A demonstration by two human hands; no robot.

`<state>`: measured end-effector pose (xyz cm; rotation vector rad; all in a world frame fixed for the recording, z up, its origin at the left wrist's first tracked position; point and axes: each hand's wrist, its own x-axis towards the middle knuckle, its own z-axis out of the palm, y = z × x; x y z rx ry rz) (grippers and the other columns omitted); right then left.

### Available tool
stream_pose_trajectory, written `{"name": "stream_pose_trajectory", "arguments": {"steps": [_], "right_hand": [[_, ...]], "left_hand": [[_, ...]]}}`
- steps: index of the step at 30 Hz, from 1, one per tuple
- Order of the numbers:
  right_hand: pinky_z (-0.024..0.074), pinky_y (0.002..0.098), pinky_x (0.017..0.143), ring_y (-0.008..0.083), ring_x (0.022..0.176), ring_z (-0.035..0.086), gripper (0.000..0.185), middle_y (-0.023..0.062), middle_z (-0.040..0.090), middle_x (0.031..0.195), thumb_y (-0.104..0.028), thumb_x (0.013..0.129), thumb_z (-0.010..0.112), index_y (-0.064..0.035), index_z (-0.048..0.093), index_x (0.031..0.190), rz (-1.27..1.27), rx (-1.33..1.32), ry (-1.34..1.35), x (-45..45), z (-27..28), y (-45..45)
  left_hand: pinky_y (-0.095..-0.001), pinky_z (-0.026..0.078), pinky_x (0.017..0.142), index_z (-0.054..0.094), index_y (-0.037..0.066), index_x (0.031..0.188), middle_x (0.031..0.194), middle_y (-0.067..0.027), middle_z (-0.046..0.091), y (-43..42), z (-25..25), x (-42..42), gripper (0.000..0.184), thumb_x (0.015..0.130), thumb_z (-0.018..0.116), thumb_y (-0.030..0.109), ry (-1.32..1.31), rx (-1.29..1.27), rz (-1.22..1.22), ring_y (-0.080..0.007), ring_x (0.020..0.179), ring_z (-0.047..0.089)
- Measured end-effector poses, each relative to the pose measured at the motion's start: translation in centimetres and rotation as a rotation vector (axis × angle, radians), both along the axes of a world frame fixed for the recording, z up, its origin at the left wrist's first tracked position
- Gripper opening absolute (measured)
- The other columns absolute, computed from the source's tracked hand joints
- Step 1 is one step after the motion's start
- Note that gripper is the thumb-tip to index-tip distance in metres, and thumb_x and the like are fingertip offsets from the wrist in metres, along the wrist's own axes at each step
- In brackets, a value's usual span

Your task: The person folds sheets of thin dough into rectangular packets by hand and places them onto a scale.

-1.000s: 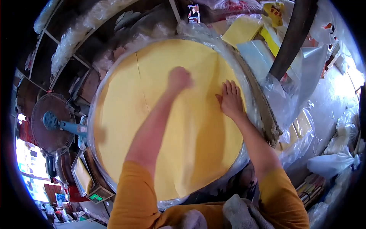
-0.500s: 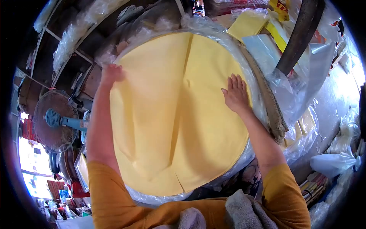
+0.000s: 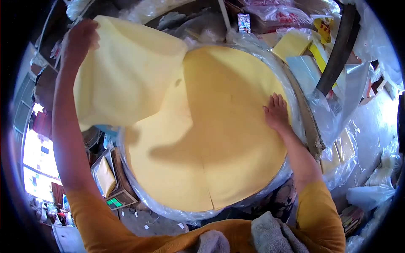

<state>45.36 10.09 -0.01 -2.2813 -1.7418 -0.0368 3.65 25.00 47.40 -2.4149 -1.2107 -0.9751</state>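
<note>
A large, thin, pale yellow sheet (image 3: 126, 67) hangs from my left hand (image 3: 82, 36), whose fingers are closed on its upper left edge. The sheet is lifted and curls over the left part of a round yellow stack of sheets (image 3: 236, 139). A short slit runs in from the stack's near edge. My right hand (image 3: 277, 113) lies flat near the stack's right edge, fingers stretched out and holding nothing. Clear plastic (image 3: 185, 215) wraps around the rim beneath the stack.
A scale with a green display (image 3: 114, 202) stands at lower left, bearing a folded yellow piece (image 3: 105, 177). To the right are a dark post (image 3: 339, 50), plastic bags (image 3: 371, 192) and folded yellow sheets (image 3: 291, 44). A lit phone (image 3: 244, 23) is at the back.
My left hand has moved up and left, lifting the sheet off the stack's left side. The scale has come into view, and the sheet now hides most of the fan. My right hand stays flat.
</note>
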Motion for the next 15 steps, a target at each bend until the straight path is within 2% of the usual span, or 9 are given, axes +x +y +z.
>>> {"name": "stream_pose_trajectory", "arguments": {"steps": [2,3,6,7,9,11,14,15], "right_hand": [[0.0118,0.0457,0.112,0.0340,0.138,0.016,0.060,0.0189,0.024,0.147,-0.034,0.094,0.041,0.0046,0.028,0.138,-0.007,-0.042,0.010,0.0,-0.1,0.3],[0.0125,0.0458,0.112,0.0340,0.139,0.013,0.068,0.0183,0.020,0.149,-0.038,0.091,0.048,0.0006,0.024,0.142,-0.015,-0.060,0.018,0.6,-1.2,0.9],[0.0145,0.0487,0.112,0.0349,0.139,0.014,0.071,0.0195,0.021,0.148,-0.037,0.087,0.058,-0.0017,0.026,0.141,-0.046,-0.213,0.252,-1.8,6.2,0.3],[0.0166,0.0467,0.112,0.0345,0.139,0.015,0.086,0.0203,0.020,0.148,-0.038,0.078,0.068,-0.0032,0.022,0.143,0.062,-0.095,0.276,-3.1,8.2,0.8],[0.0191,0.0418,0.112,0.0332,0.138,0.018,0.094,0.0206,0.020,0.149,-0.040,0.074,0.072,-0.0042,0.019,0.144,0.423,0.140,0.317,-6.7,13.0,1.8],[0.0197,0.0389,0.112,0.0320,0.139,0.019,0.103,0.0198,0.019,0.149,-0.043,0.069,0.076,-0.0045,0.018,0.145,0.680,0.285,0.386,-12.5,19.5,0.0],[0.0156,0.0439,0.113,0.0317,0.138,0.021,0.113,0.0214,0.018,0.149,-0.055,0.064,0.076,-0.0057,0.015,0.145,1.067,0.288,0.758,-20.2,24.9,-5.4],[0.0169,0.0431,0.112,0.0309,0.138,0.022,0.109,0.0206,0.021,0.148,-0.057,0.067,0.072,-0.0061,0.016,0.145,1.154,0.260,0.792,-21.8,25.1,-6.5]], "left_hand": [[-0.0262,0.048,0.059,0.063,0.004,0.104,0.077,-0.0037,0.062,-2.9,3.0,-2.6,0.021,0.087,0.056,0.012,-0.038,-0.088,-0.090,-0.0118,0.064,0.058],[-0.0260,0.048,0.061,0.062,0.004,0.108,0.084,-0.0042,0.061,-5.6,4.4,-3.2,0.022,0.087,0.054,0.008,-0.015,-0.149,-0.073,-0.0115,0.069,0.058],[-0.0258,0.048,0.063,0.060,0.005,0.112,0.087,-0.0038,0.061,-11.9,6.5,-5.9,0.025,0.088,0.051,0.005,-0.019,-0.125,-0.086,-0.0114,0.072,0.058],[-0.0243,0.048,0.069,0.058,0.005,0.115,0.089,-0.0032,0.061,-13.6,7.5,-7.4,0.024,0.092,0.049,0.006,0.044,-0.101,-0.061,-0.0108,0.079,0.059],[-0.0229,0.047,0.074,0.057,0.005,0.115,0.091,-0.0029,0.061,-16.3,8.0,-8.8,0.024,0.093,0.049,0.009,0.035,-0.099,-0.194,-0.0098,0.084,0.058],[-0.0205,0.044,0.081,0.057,0.005,0.112,0.093,-0.0016,0.060,-19.3,9.3,-9.7,0.021,0.095,0.050,0.015,0.230,-0.085,-0.121,-0.0071,0.089,0.057],[-0.0201,0.044,0.080,0.057,0.005,0.107,0.091,0.0003,0.059,-22.0,8.3,-9.6,0.017,0.095,0.051,0.016,0.143,-0.139,-0.119,-0.0060,0.087,0.056],[-0.0238,0.043,0.082,0.057,0.003,0.106,0.094,-0.0016,0.057,-23.3,8.5,-9.5,0.021,0.093,0.054,0.019,0.218,-0.144,0.041,-0.0101,0.088,0.054]]}}
